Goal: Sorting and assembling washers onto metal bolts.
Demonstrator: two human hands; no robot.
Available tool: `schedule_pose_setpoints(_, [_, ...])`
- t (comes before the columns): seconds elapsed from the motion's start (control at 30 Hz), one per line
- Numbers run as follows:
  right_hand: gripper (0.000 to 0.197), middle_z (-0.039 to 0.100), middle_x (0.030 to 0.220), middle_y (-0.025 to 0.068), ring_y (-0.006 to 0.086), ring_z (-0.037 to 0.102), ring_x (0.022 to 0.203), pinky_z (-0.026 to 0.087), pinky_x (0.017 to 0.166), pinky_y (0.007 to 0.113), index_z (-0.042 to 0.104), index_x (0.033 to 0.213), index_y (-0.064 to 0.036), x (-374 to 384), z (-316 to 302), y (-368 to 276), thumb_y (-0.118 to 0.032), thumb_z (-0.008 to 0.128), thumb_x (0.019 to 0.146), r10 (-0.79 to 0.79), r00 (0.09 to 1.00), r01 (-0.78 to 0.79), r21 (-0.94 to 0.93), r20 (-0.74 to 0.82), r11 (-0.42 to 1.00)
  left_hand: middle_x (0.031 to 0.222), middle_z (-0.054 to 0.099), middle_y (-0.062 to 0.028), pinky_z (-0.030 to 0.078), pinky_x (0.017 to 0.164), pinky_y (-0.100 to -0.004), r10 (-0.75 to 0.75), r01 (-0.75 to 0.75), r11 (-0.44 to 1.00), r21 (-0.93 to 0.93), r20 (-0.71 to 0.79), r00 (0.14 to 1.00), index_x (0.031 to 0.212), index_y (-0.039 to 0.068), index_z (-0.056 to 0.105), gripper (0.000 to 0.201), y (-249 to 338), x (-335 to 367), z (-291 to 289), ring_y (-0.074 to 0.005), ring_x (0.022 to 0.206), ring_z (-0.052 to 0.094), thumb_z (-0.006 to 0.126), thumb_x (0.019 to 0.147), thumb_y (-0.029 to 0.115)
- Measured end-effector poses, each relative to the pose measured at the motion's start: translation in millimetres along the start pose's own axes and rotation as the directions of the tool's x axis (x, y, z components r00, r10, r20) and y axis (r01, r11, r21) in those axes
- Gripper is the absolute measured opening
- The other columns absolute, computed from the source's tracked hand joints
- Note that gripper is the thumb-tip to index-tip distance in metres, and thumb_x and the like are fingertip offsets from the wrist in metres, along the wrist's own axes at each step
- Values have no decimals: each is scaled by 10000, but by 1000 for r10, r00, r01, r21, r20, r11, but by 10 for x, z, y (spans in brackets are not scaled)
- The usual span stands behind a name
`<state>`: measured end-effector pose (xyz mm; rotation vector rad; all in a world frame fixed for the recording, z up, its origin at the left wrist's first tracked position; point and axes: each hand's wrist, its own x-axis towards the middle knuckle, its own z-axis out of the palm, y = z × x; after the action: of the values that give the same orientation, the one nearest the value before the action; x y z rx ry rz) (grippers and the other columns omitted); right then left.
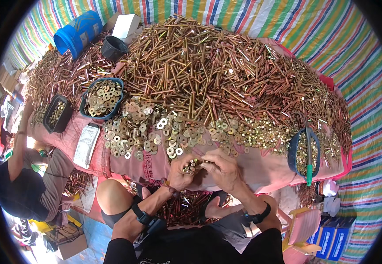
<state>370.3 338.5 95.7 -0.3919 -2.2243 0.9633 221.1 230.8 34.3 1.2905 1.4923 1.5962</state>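
Note:
My left hand (180,174) is closed around a small bundle of brassy bolts (191,166), their ends pointing toward my right hand. Beside it, my right hand (222,170) has its thumb and fingers pinched together at the bolt ends; whatever is between them is too small to make out. Both hands are over the near edge of a pink cloth-covered table (261,172). Just beyond them lie loose flat washers (169,130) and, to the right, scattered small nuts (268,134). A large heap of long bolts (191,75) rises behind these.
At left stand a blue tub of washers (83,108) and a dark tray of nuts (46,123), near a silvery packet (86,147). A blue basket of nuts (291,154) with a green-handled tool (309,174) is at right. Another person (21,189) sits far left.

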Motion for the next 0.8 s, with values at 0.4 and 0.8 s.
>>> schedule_pose_setpoints(0.4, [237,648,1077,146,284,654,967,517,839,327,665,1169,0,35,-84,-73,-51,650,938,61,992,-63,17,110,998,805,659,-40,483,669,-289,19,-18,999,39,-18,1000,992,26,636,182,-86,-10,7,-112,724,569,685,831,-44])
schedule_pose_setpoints(0.8, [244,661,1049,147,286,664,949,533,819,347,676,1180,-17,39,-79,-54,-53,658,940,47,997,-47,4,66,999,885,694,-22,510,680,-231,-95,89,988,-124,-40,995,1036,9,661,138,-61,-25,37,-68,774,619,700,904,-3])
